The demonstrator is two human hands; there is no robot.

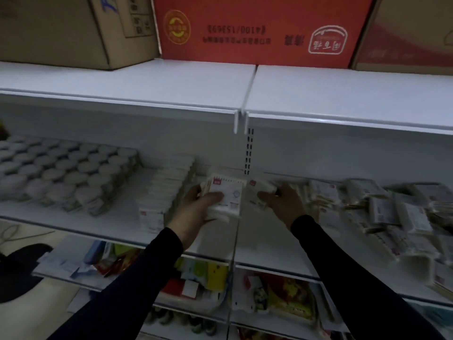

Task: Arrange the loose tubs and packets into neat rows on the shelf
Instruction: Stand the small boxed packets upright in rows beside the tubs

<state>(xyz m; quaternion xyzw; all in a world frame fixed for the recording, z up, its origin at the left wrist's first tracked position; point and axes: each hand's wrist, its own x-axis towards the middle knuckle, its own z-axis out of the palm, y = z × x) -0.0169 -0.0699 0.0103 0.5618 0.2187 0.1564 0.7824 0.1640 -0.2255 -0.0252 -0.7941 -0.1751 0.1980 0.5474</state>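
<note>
Dark sleeves are reaching up from the near edge toward the white shelf (110, 224). The left hand (196, 212) is gripping a small stack of white packets (225, 195), thumb curled across the front. Just right of it, the right hand (284, 202) is pinching another packet (261, 186). Farther right, loose packets (392, 212) are lying jumbled; at far left, tubs (61, 168) are sitting in rows beside a neat line of packets (166, 187).
</note>
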